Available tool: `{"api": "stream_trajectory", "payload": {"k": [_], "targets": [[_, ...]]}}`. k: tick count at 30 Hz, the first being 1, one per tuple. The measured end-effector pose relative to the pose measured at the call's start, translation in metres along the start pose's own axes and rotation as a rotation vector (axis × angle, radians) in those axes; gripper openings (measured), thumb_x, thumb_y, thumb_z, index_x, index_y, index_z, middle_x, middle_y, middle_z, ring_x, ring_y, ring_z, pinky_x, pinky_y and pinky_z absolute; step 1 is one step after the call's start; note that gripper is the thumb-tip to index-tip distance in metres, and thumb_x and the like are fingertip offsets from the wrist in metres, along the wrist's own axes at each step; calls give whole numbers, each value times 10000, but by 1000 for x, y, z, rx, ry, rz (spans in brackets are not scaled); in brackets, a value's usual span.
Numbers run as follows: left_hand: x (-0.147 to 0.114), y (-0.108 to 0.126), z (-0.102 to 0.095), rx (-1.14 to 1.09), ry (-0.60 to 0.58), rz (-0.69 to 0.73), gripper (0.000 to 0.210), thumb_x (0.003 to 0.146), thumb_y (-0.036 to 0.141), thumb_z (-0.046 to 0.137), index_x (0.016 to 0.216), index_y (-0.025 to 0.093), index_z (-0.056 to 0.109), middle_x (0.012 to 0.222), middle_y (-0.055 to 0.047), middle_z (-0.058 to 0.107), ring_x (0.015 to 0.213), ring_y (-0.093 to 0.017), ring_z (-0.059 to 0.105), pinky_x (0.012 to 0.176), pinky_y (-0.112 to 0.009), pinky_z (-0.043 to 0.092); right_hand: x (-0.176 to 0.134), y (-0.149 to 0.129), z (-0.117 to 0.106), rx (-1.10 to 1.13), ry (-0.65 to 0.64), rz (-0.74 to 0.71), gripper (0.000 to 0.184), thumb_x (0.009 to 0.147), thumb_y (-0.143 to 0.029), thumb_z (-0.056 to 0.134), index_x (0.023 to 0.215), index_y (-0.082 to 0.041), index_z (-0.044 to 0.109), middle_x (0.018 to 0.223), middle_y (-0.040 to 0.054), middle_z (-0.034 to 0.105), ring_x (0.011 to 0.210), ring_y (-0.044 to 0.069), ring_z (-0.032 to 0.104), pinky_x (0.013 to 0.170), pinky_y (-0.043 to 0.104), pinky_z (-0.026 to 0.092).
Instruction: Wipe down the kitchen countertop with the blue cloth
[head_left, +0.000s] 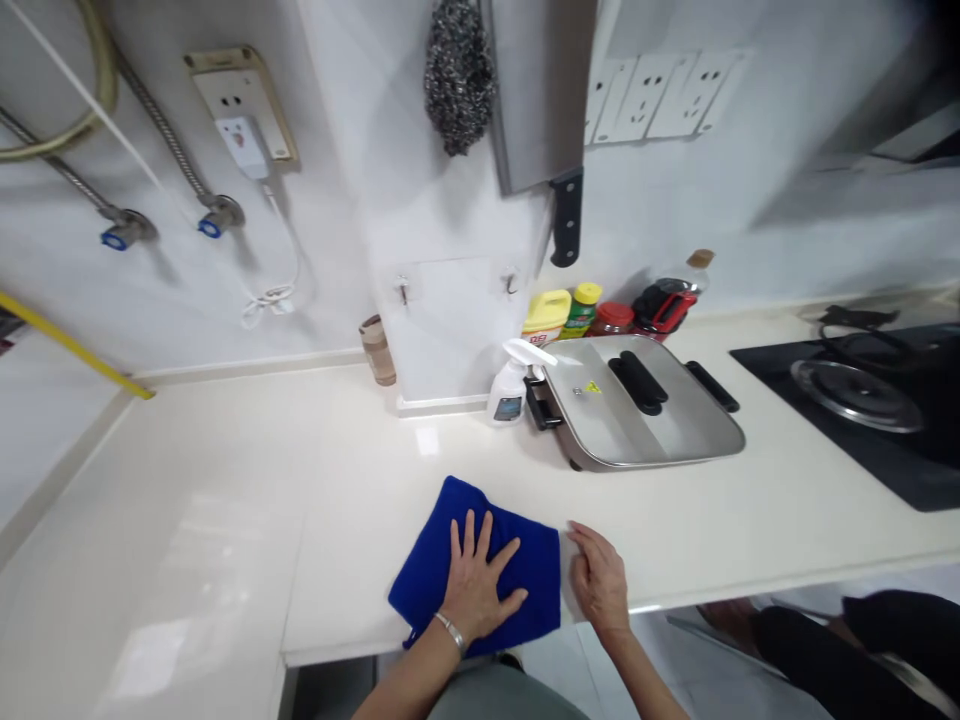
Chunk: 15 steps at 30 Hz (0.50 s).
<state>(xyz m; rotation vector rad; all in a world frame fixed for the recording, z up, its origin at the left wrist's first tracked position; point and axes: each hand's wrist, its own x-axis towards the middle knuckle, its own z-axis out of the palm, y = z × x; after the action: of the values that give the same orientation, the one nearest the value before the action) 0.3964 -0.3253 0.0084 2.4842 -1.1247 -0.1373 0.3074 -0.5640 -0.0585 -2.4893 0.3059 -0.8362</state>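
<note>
A blue cloth (pixel 536 575) lies spread on the white countertop at its front edge, one corner reaching over the edge. My left hand (pixel 476 585), with a silver bracelet at the wrist, presses flat on the cloth, fingers spread wide. Just right of the cloth, my right hand (pixel 602 585) rests at the counter with its fingers loosely bent and partly apart; nothing shows in it. Behind the cloth stands a white spray bottle (pixel 508 390). An electric pan (pixel 645 400) with a flat lid and black handles sits to the right of the bottle.
A black stove (pixel 862 400) is at the right. Yellow (pixel 546 315), green (pixel 581 310) and red-lidded containers (pixel 613 318) stand behind the pan. A cleaver (pixel 544 100) and steel scourer (pixel 459 75) hang above. Another person's legs (pixel 802 650) show at lower right.
</note>
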Motion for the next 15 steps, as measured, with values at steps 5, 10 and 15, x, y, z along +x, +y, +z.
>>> {"api": "stream_trajectory", "payload": {"k": [5, 10, 15], "targets": [[-48, -42, -35, 67, -46, -44, 791, 838, 580, 642, 1522, 410, 283, 1671, -33, 64, 1509, -417, 97, 1182, -713, 148, -6, 5, 2, -23, 4, -32, 353, 881, -177, 425, 1184, -196, 604, 1238, 109, 649, 1152, 257, 598, 989, 498, 501], [-102, -111, -75, 246, 18, -245, 677, 895, 496, 583, 1511, 403, 319, 1654, -24, 181, 1515, -363, 136, 1198, -654, 189, -7, 7, 3, -29, 10, -80, 343, 882, -179, 434, 1181, -194, 601, 1233, 114, 649, 1145, 257, 604, 976, 485, 511], [-151, -195, -108, 405, 137, -588, 568, 943, 510, 479, 1487, 364, 400, 1636, -31, 248, 1515, -348, 154, 1207, -611, 199, -6, 5, 5, -62, 3, -66, 315, 890, -199, 426, 1154, -194, 598, 1220, 118, 652, 1129, 263, 611, 970, 490, 510]]}}
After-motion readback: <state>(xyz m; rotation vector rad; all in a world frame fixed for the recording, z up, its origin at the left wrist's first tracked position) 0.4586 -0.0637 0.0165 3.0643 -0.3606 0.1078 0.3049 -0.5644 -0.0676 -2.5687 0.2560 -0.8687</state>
